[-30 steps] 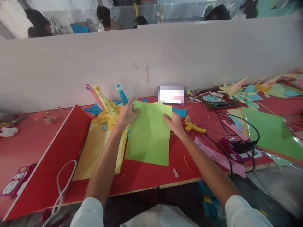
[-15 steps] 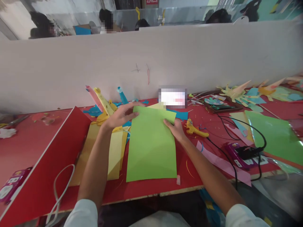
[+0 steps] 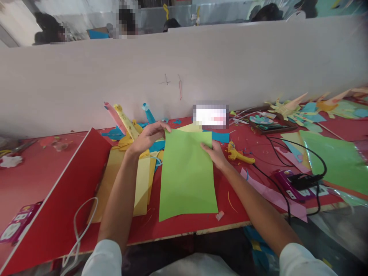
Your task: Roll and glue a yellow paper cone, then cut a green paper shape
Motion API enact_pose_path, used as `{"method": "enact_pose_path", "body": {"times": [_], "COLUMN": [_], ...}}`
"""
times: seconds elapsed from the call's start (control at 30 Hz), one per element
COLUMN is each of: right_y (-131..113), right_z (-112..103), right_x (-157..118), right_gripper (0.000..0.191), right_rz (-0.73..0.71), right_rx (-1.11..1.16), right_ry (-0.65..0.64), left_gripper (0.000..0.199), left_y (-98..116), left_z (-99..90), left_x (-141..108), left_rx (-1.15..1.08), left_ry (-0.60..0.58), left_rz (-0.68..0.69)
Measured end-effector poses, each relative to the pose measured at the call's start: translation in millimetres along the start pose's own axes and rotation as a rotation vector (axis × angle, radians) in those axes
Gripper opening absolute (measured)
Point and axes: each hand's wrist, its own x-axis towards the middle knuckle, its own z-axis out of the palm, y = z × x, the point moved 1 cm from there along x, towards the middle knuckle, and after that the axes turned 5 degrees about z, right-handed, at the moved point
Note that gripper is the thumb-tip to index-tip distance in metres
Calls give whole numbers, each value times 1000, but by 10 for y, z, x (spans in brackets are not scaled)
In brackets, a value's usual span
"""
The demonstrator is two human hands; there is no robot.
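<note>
A light green sheet of paper (image 3: 188, 178) is held upright-tilted above the red table in the middle of the view. My left hand (image 3: 151, 136) pinches its top left corner, fingers bent over the edge. At the upper right edge, my right hand (image 3: 217, 153) grips the sheet with the thumb in front and the other fingers hidden behind. Part of a pale yellow sheet (image 3: 189, 127) shows behind the green top edge. Yellow paper sheets (image 3: 143, 188) lie under and beside my left forearm.
A yellow glue gun (image 3: 240, 155) with a black cord lies right of my right hand. Further right are a pink paper strip (image 3: 273, 195) and a purple power box (image 3: 293, 186). A red divider (image 3: 66, 199) stands at left. Paper cones (image 3: 126, 122) stand at the back.
The green sheet has swung slightly, its lower end moving right. My left thumb has slid off the sheet's front, and those fingers now sit at its corner. My right hand keeps its grip.
</note>
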Motion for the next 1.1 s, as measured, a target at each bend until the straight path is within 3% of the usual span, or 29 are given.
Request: {"method": "enact_pose_path", "body": {"times": [0.13,0.27,0.37,0.53,0.67,0.87,1.1], "right_y": [2,-9,-14,-43,-55,-39,-55], "right_z": [-5,-39,-53,-14,10,-4,66], "right_x": [18,44,49,28,21,11,-116], "right_gripper": [51,43,37,43,45,41,40], "right_rz": [-96,-239,-282,-292,-288,-336,-478], "right_rx": [-32,-289,-457,-494,-459,-522,-719], "right_ry": [60,137,174,121,79,129,-6], "left_gripper": [13,14,13,20,27,36,32], "left_y": [20,34,76,109,44,-112,-205], "left_z": [18,29,48,88,118,233,492], "left_x": [44,63,55,29,10,68,177], "left_rx": [242,354,290,43,-49,8,142], "left_ry": [-16,-56,-155,-255,-221,-141,-138], "left_rz": [44,111,117,132,100,54,-10]}}
